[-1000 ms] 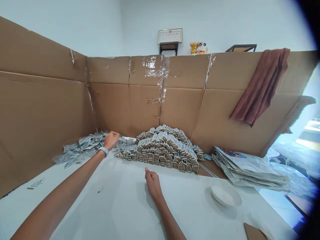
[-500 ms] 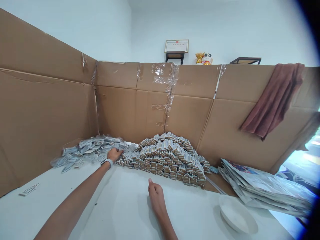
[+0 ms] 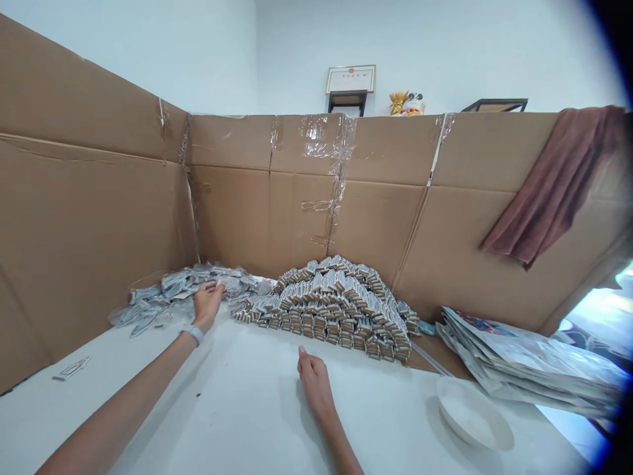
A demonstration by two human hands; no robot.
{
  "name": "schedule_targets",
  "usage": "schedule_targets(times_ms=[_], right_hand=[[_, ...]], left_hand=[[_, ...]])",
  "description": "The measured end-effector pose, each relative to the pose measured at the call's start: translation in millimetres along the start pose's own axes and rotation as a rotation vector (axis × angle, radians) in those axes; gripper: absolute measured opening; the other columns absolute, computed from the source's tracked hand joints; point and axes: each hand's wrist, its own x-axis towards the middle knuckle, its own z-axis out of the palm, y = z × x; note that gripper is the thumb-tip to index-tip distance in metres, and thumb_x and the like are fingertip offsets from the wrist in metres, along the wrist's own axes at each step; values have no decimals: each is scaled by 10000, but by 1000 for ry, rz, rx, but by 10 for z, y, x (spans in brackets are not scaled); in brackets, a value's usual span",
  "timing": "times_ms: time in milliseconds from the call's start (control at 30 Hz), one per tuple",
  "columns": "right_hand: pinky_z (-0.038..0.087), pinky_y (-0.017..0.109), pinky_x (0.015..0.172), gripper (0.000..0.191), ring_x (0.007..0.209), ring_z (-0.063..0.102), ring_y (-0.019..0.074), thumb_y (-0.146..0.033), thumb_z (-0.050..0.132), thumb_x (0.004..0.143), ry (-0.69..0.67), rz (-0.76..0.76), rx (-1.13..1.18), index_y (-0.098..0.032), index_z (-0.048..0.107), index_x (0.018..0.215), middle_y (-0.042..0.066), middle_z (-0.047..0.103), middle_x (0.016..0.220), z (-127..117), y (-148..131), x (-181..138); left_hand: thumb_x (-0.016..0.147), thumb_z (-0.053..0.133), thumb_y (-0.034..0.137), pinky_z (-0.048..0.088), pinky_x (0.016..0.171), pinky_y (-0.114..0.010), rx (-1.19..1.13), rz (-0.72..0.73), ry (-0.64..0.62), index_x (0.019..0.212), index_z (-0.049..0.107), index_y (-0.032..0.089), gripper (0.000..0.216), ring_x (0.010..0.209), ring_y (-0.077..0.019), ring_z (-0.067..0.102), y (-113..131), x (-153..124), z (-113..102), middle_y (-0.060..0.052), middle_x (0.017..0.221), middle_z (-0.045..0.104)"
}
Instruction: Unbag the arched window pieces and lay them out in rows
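Loose heap [image 3: 182,285]: small grey-white pieces are being held in a jumble at the far left of the white table [image 3: 232,409], with clear film showing among them.

Stacked pile [image 3: 321,303]: similar pieces are being kept in tight, tiered rows right of the heap, against the foot of the cardboard wall [image 3: 237,204].

Left hand [image 3: 208,305]: it is being held at the heap's near right edge, fingers stretched forward. Whether a piece is being gripped cannot be told, as the fingertips are being lost against the similar-looking pieces.

Right hand [image 3: 314,382]: it is being held loosely curled in front of the stacked pile, apart from it, thumb pointing forward. The palm is being hidden, so nothing can be told of what it may be holding.

Just changed: the left fingers are being brought from the pile's left end back to the heap; by judgement, attention is being shifted from ordered pieces to loose ones.

Against the earlier frame: the right hand is being kept in nearly the same place, and no clear difference in the rows is being shown.

Farther out: a lone piece [image 3: 72,369] is being left at far left; a white dish [image 3: 469,412] and layered sheets [image 3: 534,359] are being kept at right.
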Motion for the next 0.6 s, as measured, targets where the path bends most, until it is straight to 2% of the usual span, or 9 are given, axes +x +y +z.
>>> schedule_targets(times_ms=[67,100,200,300,367,433,500,600], right_hand=[[239,318,581,683,618,291,161,-847,423,950,-2,-5,-1,-266,322,607,-36,299,607,-5,-22,-7],[242,317,575,684,612,290,162,-846,426,951,-2,-5,-3,-267,321,602,-36,297,600,-8,-31,-10],[252,319,568,691,597,294,162,-847,427,946,-4,-1,-10,-270,318,582,-37,297,579,-20,-46,-16],[259,320,570,684,590,302,161,-831,417,956,-14,10,-24,-269,324,577,-37,303,574,-33,-49,-25],[267,319,577,676,587,314,161,-811,412,969,-22,16,-36,-266,338,577,-38,310,572,-41,-47,-34],[283,318,594,672,589,336,162,-792,414,981,-27,16,-48,-262,353,572,-38,326,568,-49,-46,-46],[303,317,616,664,599,364,165,-770,413,996,-29,11,-57,-257,367,577,-34,352,573,-54,-46,-57],[316,318,630,662,606,389,169,-760,403,1008,-27,9,-59,-256,370,580,-30,371,574,-53,-51,-66]], left_hand=[[963,730,420,660,870,-380,-42,12,-80,1307,640,161,440,957,-231,779,-71,-260,-226,-117,1126,767],[888,792,449,667,851,-391,-50,4,-158,1238,676,173,461,921,-249,788,-124,-414,-329,-108,1060,785],[669,918,520,666,715,-402,-14,-50,-479,942,774,207,439,799,-305,788,-310,-909,-542,-98,872,803],[621,941,554,568,521,-364,63,-105,-732,783,811,224,390,600,-292,721,-454,-1340,-582,-88,693,759],[662,919,571,526,503,-352,114,-100,-830,745,820,237,358,544,-265,677,-497,-1567,-541,-76,643,732],[710,885,578,546,550,-355,164,-11,-878,733,825,264,321,565,-252,675,-495,-1742,-483,-70,689,746],[710,884,571,578,609,-358,210,148,-867,732,826,296,282,614,-247,688,-446,-1832,-435,-67,783,777],[734,855,610,568,621,-346,277,316,-720,757,828,300,313,630,-235,670,-273,-1664,-390,-55,835,789]])
